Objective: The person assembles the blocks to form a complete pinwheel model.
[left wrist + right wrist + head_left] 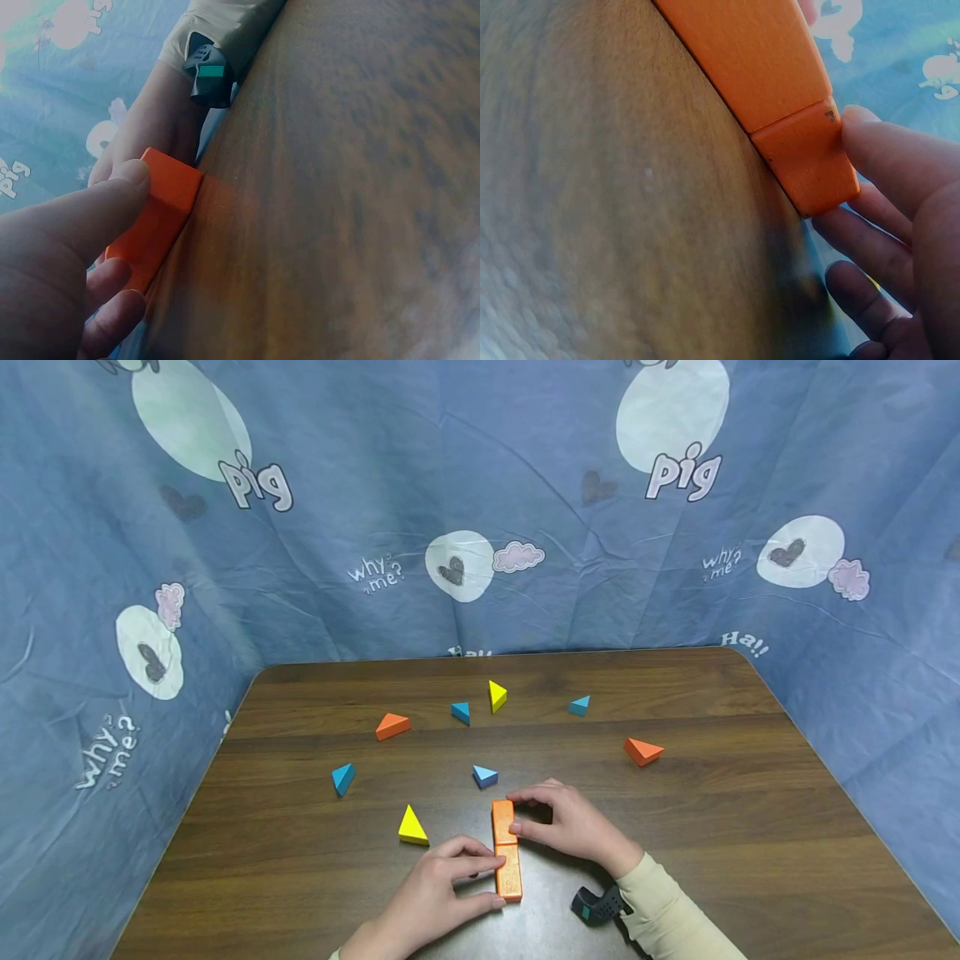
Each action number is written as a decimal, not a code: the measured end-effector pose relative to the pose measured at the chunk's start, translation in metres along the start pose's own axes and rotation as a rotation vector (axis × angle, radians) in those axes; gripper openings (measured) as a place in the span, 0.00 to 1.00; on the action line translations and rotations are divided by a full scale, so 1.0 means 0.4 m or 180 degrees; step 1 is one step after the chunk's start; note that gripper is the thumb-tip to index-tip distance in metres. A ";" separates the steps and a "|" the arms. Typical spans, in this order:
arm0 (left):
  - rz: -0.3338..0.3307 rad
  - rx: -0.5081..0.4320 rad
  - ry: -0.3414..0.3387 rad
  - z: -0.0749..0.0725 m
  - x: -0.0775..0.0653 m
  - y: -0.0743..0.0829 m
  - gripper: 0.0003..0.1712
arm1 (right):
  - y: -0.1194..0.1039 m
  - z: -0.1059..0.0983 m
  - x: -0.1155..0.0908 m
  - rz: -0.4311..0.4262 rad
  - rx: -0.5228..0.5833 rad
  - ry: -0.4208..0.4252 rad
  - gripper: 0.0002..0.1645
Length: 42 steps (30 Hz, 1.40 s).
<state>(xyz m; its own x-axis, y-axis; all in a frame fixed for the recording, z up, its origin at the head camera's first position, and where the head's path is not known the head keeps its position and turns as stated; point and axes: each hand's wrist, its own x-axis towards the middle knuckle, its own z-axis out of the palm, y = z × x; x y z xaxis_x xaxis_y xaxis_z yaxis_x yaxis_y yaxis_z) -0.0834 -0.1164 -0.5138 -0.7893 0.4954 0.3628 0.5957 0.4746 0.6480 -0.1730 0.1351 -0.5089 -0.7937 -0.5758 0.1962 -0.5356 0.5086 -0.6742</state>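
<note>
Two orange rectangular blocks lie end to end on the wooden table, making a straight bar in front of the person. My left hand (442, 883) pinches the near orange block (509, 878), its thumb at the near end and a fingertip at the left edge. On the far orange block (503, 818), my right hand (573, 827) has its thumb along the right side and a finger at the far end. In the right wrist view a thin seam shows where the far block (806, 169) meets the near block (754, 60).
Around the hands on the table (720, 827) lie several triangular blocks. A yellow triangle (412, 827) is left of the bar, a blue triangle (484, 777) just beyond it, and an orange triangle (642, 751) to the right. Blue patterned cloth (480, 485) hangs behind.
</note>
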 end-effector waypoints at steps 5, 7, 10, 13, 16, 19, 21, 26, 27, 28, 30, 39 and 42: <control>-0.0072 0.0008 -0.0033 0.000 0.001 0.001 0.24 | 0.003 0.000 0.000 0.0008 0.0014 0.0000 0.27; -0.0151 -0.0005 -0.0079 -0.001 0.002 0.003 0.24 | 0.003 0.000 -0.001 0.0001 0.0012 0.0006 0.26; -0.0243 -0.0009 -0.0136 -0.002 0.004 0.004 0.25 | 0.003 0.000 -0.001 0.0003 0.0003 0.0005 0.26; -0.0275 -0.0005 -0.0154 -0.003 0.005 0.004 0.25 | 0.003 0.000 0.000 0.0006 -0.0005 0.0005 0.27; -0.0259 0.0007 -0.0153 -0.002 0.006 0.003 0.25 | 0.004 -0.001 0.000 -0.0008 -0.0011 0.0014 0.26; -0.0223 0.0022 -0.0150 -0.002 0.007 0.003 0.25 | 0.004 -0.003 -0.001 -0.0023 -0.0019 0.0023 0.26; -0.0181 0.0028 -0.0142 -0.001 0.008 0.004 0.25 | 0.004 -0.003 -0.002 -0.0025 -0.0022 0.0031 0.27; -0.0195 -0.0110 -0.0067 0.000 0.009 0.005 0.28 | 0.001 -0.006 -0.003 0.0073 0.0180 0.0082 0.32; -0.0224 -0.0171 -0.0036 0.000 0.010 0.006 0.28 | 0.001 -0.006 -0.002 0.0099 0.0231 0.0099 0.33; -0.0255 -0.0229 0.0000 0.001 0.011 0.006 0.28 | 0.001 -0.006 -0.002 0.0120 0.0273 0.0112 0.33; -0.0332 -0.0321 0.0074 0.002 0.016 0.006 0.27 | 0.001 -0.007 -0.001 0.0151 0.0308 0.0147 0.32; -0.0662 -0.0144 0.0196 0.006 0.056 0.005 0.26 | -0.003 -0.005 -0.002 0.0246 0.0407 0.0172 0.29; -0.0657 -0.0051 0.0181 0.007 0.058 0.002 0.26 | -0.004 -0.003 -0.001 0.0282 0.0504 0.0132 0.29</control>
<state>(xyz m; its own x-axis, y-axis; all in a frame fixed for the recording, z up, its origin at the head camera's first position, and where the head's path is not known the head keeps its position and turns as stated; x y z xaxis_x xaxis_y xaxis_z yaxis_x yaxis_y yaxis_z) -0.1009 -0.1024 -0.5066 -0.9017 0.3468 0.2581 0.4184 0.5499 0.7229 -0.1724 0.1354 -0.5070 -0.8487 -0.5047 0.1582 -0.4137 0.4471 -0.7930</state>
